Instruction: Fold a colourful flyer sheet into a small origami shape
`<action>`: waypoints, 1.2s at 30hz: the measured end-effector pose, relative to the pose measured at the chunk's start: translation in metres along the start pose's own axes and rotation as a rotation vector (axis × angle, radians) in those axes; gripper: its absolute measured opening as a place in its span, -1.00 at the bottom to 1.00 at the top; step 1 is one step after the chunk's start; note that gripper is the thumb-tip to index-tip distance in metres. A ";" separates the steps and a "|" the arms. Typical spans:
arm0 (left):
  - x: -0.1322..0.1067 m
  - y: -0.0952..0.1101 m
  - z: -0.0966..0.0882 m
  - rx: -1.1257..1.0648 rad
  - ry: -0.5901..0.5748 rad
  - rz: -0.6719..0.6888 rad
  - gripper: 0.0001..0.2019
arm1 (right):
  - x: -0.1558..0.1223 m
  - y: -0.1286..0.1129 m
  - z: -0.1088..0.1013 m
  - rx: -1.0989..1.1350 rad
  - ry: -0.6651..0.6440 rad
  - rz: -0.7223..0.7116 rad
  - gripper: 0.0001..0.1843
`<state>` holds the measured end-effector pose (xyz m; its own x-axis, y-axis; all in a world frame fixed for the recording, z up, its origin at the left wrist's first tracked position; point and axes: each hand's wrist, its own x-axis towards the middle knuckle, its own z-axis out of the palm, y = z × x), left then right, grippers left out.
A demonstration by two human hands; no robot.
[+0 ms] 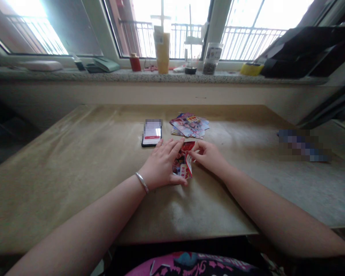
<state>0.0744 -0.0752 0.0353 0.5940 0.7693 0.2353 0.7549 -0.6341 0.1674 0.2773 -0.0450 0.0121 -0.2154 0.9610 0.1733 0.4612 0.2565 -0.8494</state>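
A red and dark, brightly printed leaflet [185, 171] lies on the table in front of me, partly covered by both hands. My left hand [160, 164] rests spread across its left side, thumb along the near edge. Between the thumb and fingers of my right hand [208, 156] is the leaflet's right edge, lifted and curled over so that its white back shows. A silver bangle [142, 182] circles my left wrist. Just beyond the hands sits a fanned pile of similar colourful printed sheets [190, 125]. A phone [152, 133] with its screen lit lies near my left fingertips.
The pale table [74, 161] reaches to the wall under the window. At its right side lies a blurred bluish item [303, 145]. Along the granite sill [109, 78] stand a red container [135, 62], a tall yellowish cup [162, 51], other cups, yellow tape [251, 69] and a black bag [293, 53].
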 end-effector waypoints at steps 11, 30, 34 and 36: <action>-0.004 0.001 0.009 0.003 0.003 0.005 0.11 | 0.006 0.011 0.002 0.145 -0.054 0.028 -0.67; 0.000 -0.001 0.004 -0.092 0.128 -0.054 0.01 | 0.006 0.016 0.004 0.314 0.008 -0.097 -0.75; 0.000 -0.002 0.003 -0.108 0.135 -0.071 0.02 | 0.003 0.012 0.002 0.246 0.063 -0.222 -0.87; 0.000 -0.003 0.003 -0.111 0.142 -0.080 0.02 | 0.002 0.009 0.000 0.191 0.044 -0.284 -0.88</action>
<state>0.0727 -0.0734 0.0317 0.4818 0.8040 0.3485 0.7584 -0.5818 0.2938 0.2810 -0.0411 0.0046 -0.2724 0.8588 0.4339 0.2177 0.4942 -0.8416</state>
